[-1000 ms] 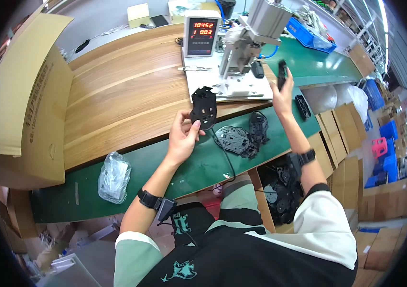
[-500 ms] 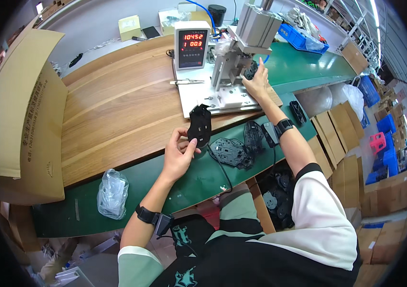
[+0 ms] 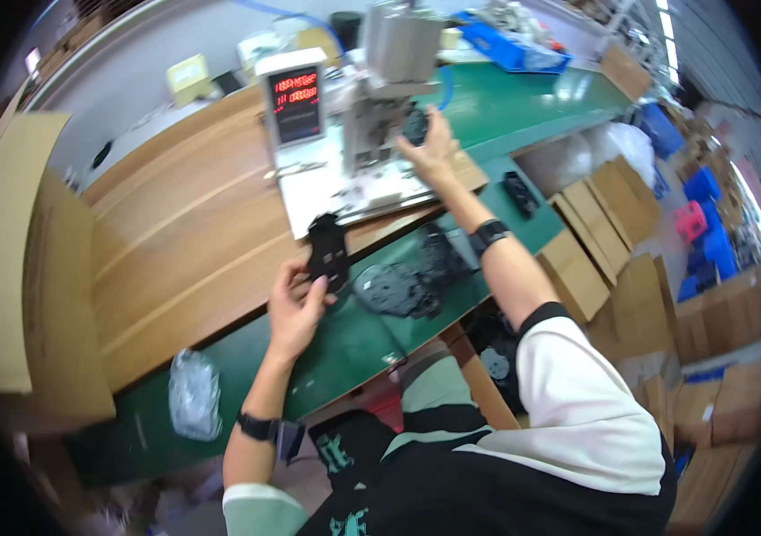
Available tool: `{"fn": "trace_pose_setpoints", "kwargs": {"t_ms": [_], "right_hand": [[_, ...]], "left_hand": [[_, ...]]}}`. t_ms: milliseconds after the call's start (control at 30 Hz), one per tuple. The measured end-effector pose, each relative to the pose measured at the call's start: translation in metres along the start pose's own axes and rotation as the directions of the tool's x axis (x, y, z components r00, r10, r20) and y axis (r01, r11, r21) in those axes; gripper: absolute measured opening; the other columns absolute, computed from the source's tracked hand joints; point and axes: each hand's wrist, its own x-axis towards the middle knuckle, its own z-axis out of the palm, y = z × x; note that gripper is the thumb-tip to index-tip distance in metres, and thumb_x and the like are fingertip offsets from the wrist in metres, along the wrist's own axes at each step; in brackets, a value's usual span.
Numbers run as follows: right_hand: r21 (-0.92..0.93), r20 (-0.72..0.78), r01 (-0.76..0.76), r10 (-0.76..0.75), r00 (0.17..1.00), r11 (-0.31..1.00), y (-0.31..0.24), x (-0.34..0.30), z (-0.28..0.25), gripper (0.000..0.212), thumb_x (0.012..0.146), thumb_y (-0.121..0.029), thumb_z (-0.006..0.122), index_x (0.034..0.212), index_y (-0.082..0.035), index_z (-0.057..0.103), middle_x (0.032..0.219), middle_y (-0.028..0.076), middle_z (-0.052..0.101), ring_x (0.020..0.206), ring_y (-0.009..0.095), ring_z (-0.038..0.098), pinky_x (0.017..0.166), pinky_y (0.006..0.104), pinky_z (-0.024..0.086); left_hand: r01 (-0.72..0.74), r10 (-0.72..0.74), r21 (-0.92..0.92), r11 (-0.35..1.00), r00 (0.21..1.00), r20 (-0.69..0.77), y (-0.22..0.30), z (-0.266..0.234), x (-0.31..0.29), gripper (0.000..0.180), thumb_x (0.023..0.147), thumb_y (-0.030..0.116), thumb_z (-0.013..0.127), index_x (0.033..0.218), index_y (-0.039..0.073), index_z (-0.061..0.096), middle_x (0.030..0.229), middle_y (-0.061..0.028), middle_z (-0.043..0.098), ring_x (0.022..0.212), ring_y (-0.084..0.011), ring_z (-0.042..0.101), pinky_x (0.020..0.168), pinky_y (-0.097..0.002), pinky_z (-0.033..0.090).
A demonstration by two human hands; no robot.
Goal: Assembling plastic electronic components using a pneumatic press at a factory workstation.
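My left hand [image 3: 297, 308] pinches a black plastic mouse bottom shell [image 3: 327, 250] by its lower end, holding it tilted up over the front edge of the wooden board. My right hand [image 3: 432, 154] is beside the bench press [image 3: 403, 49], its thumb and fingers around another dark mouse shell [image 3: 415, 127], which is blurred. Below the press is a white base plate [image 3: 309, 201] with small fittings. Several dark mouse shell parts [image 3: 395, 289] lie on the green bench between my forearms.
A counter box [image 3: 294, 98] with red digits stands left of the press. At the left are a large carton [image 3: 14, 259] and a clear plastic bag [image 3: 194, 395]. A black part [image 3: 520, 194] lies right of my right forearm. A blue tray [image 3: 510, 45] sits at the back.
The whole view has swung, so the scene sits further left and is blurred. Against the press, my right hand has drawn slightly right, and the dark shell shows more. My left hand keeps its shell.
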Motion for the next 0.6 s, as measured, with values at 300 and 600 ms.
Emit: {"fn": "trace_pose_setpoints", "kwargs": {"t_ms": [300, 600], "right_hand": [[-0.017, 0.079, -0.154, 0.155, 0.985, 0.988, -0.035, -0.009, 0.005, 0.099, 0.078, -0.048, 0.084, 0.155, -0.007, 0.037, 0.137, 0.022, 0.051, 0.131, 0.039, 0.048, 0.113, 0.0546, 0.035], [0.028, 0.048, -0.119, 0.117, 0.992, 0.993, -0.028, -0.009, 0.011, 0.099, 0.075, -0.039, 0.085, 0.155, -0.006, 0.039, 0.129, 0.018, 0.051, 0.125, 0.038, 0.049, 0.110, 0.0513, 0.038]], "left_hand": [[-0.049, 0.049, 0.018, 0.999, 0.999, 0.007, -0.008, -0.021, -0.006, 0.028, 0.104, 0.004, 0.063, 0.128, 0.003, 0.048, 0.105, -0.0079, 0.063, 0.069, -0.0108, 0.060, 0.063, -0.0236, 0.050], [-0.056, 0.056, 0.044, 0.997, 0.998, 0.014, -0.003, -0.018, -0.005, 0.024, 0.104, 0.004, 0.061, 0.126, 0.002, 0.051, 0.106, -0.0072, 0.063, 0.067, -0.0086, 0.057, 0.063, -0.0238, 0.052]]}}
